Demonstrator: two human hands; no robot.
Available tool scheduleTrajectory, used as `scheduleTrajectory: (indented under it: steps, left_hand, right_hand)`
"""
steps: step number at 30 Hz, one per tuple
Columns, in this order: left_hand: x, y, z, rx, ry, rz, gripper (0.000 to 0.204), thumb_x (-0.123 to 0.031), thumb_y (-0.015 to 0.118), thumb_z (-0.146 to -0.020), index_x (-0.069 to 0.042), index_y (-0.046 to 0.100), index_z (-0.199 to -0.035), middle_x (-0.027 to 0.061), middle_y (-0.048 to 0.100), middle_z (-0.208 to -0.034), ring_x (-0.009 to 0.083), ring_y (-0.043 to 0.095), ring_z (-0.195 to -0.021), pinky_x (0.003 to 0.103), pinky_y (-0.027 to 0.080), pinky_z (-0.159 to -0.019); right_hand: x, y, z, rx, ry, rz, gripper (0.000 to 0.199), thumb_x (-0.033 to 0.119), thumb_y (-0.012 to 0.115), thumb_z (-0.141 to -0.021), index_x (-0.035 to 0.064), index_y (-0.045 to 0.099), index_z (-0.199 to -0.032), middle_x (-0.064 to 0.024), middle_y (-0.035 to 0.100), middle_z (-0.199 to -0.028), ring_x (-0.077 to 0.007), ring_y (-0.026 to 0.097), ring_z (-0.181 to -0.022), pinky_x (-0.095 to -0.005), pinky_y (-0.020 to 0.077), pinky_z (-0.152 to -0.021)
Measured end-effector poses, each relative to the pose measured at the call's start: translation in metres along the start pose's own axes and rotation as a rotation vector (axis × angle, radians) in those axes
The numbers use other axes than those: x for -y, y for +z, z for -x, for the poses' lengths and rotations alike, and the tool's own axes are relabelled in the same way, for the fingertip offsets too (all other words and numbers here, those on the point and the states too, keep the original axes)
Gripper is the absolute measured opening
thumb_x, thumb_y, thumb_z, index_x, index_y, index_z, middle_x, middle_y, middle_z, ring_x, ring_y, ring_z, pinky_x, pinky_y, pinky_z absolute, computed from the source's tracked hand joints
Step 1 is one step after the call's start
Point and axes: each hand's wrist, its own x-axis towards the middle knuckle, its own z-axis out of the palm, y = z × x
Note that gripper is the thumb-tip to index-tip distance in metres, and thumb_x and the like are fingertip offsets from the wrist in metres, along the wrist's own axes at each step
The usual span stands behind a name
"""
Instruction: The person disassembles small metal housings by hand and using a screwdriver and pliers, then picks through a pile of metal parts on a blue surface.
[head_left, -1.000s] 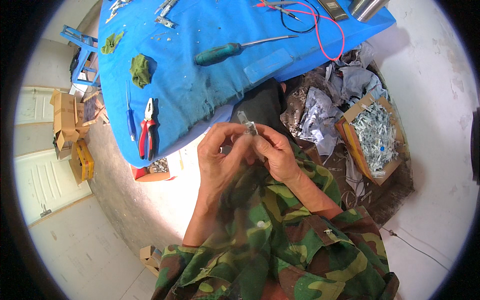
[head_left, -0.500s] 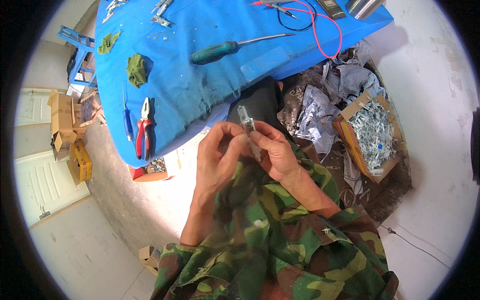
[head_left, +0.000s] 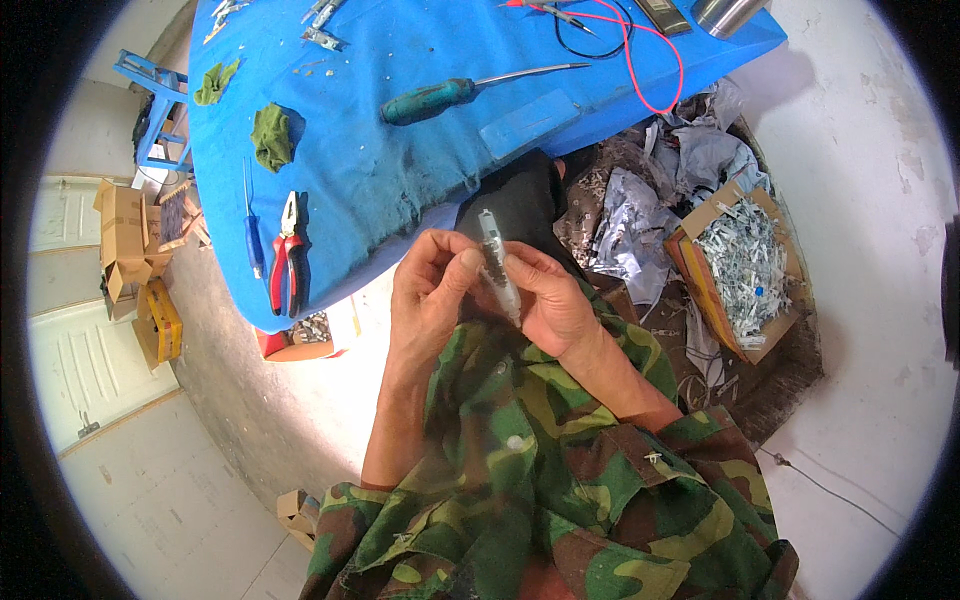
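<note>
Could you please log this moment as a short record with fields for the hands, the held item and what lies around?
left hand: fingers pinch the slim part near its upper half
right hand: cradles the same part from the other side
held item: slim clear tube-like part, roughly upright
work surface: blue table
on table: teal-handled screwdriver, red pliers, small blue screwdriver, green rag, red wire
to the right: cardboard box of small metal parts
clothing: camouflage sleeves
</note>
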Motion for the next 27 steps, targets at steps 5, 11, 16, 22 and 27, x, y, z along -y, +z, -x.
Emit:
scheduleTrajectory:
  steps: [5,11,16,22,27]
  left_hand:
    - [0.002,0.0,0.003,-0.005,0.065,-0.005,0.017,-0.016,0.066,-0.1,-0.001,0.058,-0.102,0.0023,0.062,-0.093,0.0085,0.06,-0.079,0.024,0.051,-0.072]
    - [-0.005,0.014,0.011,-0.033,0.143,-0.065,0.011,-0.006,0.064,-0.098,0.0,0.056,-0.104,0.0022,0.061,-0.094,0.0083,0.059,-0.081,0.024,0.05,-0.072]
    - [0.01,0.015,0.009,-0.11,0.21,-0.246,0.019,-0.004,0.069,-0.093,-0.001,0.055,-0.106,0.0023,0.06,-0.097,0.0084,0.058,-0.084,0.024,0.049,-0.076]
    - [0.015,0.011,0.009,-0.075,0.081,-0.106,0.03,-0.007,0.076,-0.09,-0.002,0.055,-0.112,0.0028,0.06,-0.102,0.0098,0.058,-0.091,0.024,0.049,-0.082]
    - [0.015,0.002,0.0,-0.008,0.013,-0.034,0.032,-0.007,0.076,-0.09,0.0,0.057,-0.114,0.0025,0.062,-0.102,0.0087,0.059,-0.089,0.024,0.049,-0.08]
  right_hand:
    - [-0.001,0.001,0.001,0.025,-0.03,-0.052,0.026,0.012,0.058,-0.102,0.0017,0.063,-0.126,-0.0083,0.069,-0.118,-0.0205,0.067,-0.106,-0.0385,0.0536,-0.099]
    - [-0.001,-0.002,0.001,-0.006,-0.062,-0.03,0.025,0.009,0.061,-0.1,0.0011,0.065,-0.123,-0.008,0.069,-0.118,-0.0185,0.067,-0.105,-0.0347,0.053,-0.096]
    - [-0.003,0.001,0.002,-0.093,-0.141,0.128,0.025,0.008,0.063,-0.099,0.0003,0.064,-0.123,-0.0071,0.069,-0.115,-0.0158,0.066,-0.102,-0.0299,0.0525,-0.091]
    - [-0.004,0.005,0.004,-0.125,-0.197,0.232,0.025,0.008,0.063,-0.099,-0.0007,0.063,-0.122,-0.0053,0.068,-0.111,-0.013,0.064,-0.099,-0.0274,0.0509,-0.087]
    - [0.0,0.002,0.005,-0.067,-0.185,0.22,0.028,0.009,0.061,-0.098,-0.0021,0.062,-0.124,-0.0049,0.067,-0.11,-0.0124,0.063,-0.098,-0.0274,0.0504,-0.087]
